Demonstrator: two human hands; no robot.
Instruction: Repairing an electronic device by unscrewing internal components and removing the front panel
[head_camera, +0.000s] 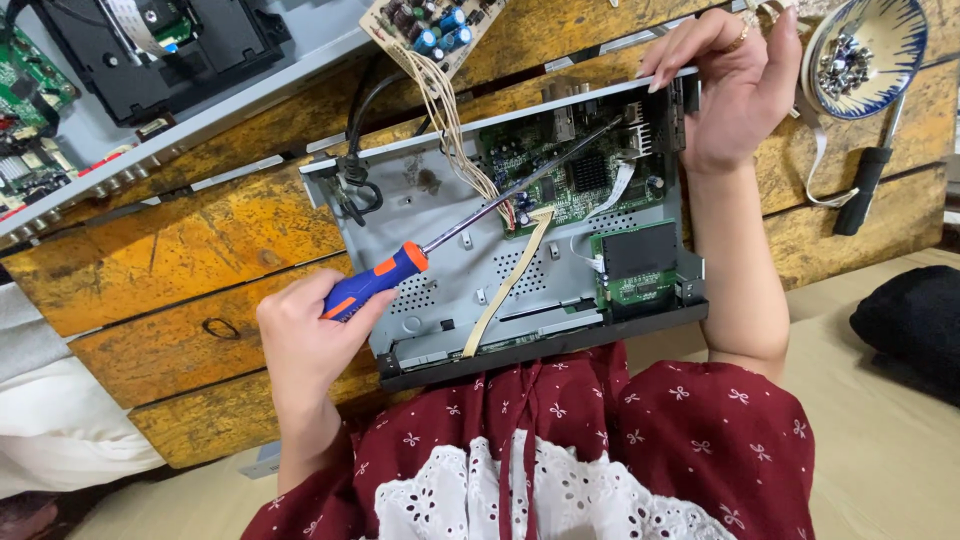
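Note:
An open grey metal device chassis (450, 215) lies on a worn wooden table (180, 250) in front of me. Inside it are a green circuit board (575, 175), a smaller board with a black module (635, 260) and a flat beige ribbon cable (510, 285). My left hand (305, 340) grips the blue and orange handle of a screwdriver (380, 280). Its long shaft slants up to the right, and its tip reaches the far right of the green board. My right hand (735, 85) holds the chassis at its far right corner.
A blue and white bowl (885, 75) with small metal screws stands at the top right, a black-handled tool (862, 190) below it. A loose board with capacitors (425, 25) hangs by wires at the top. Another opened device (150, 50) lies top left. A black cloth (915, 320) lies right.

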